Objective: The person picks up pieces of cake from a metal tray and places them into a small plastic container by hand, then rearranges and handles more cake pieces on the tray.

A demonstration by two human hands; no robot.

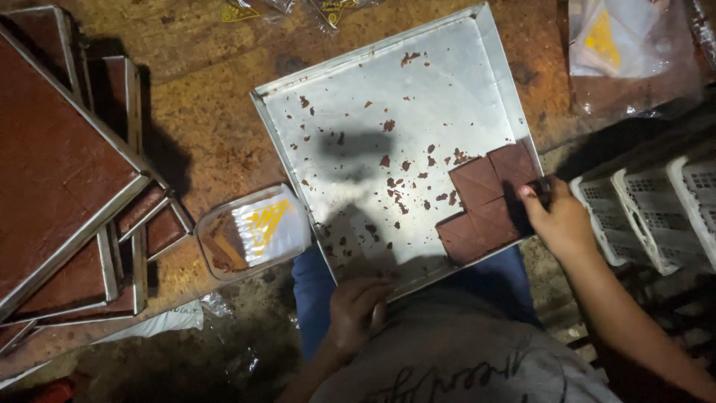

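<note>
- Metal tray (418,89): large, square, silver, tilted so that one corner points to 12 o'clock; its near edge lies over the person's lap. Bare surface scattered with brown crumbs.
- Brown cake slabs (488,201): a handful of square-cut pieces, packed touching one another at the 4 o'clock side of the tray, against the rim.
- Right hand (561,220): at the 4 o'clock edge of the tray, fingers curled over the rim, fingertips touching the outermost slab. Whether a piece is pinched cannot be told.
- Left hand (356,310): at the 6 o'clock corner of the tray, fingers narrowly curled around the rim, gripping the tray.
- Plastic packet (253,233): clear tub with a white and yellow label, brown pieces inside, lying just beside the tray at 8 o'clock.
- Stacked trays (67,172): several metal trays filled with uncut brown cake, piled at 9 o'clock on the wooden table (201,97).
- White crates (649,209): plastic lattice baskets at 3 o'clock, near the right hand.
- Clear wrappers (619,37): at 1 o'clock, well apart from the hands.
</note>
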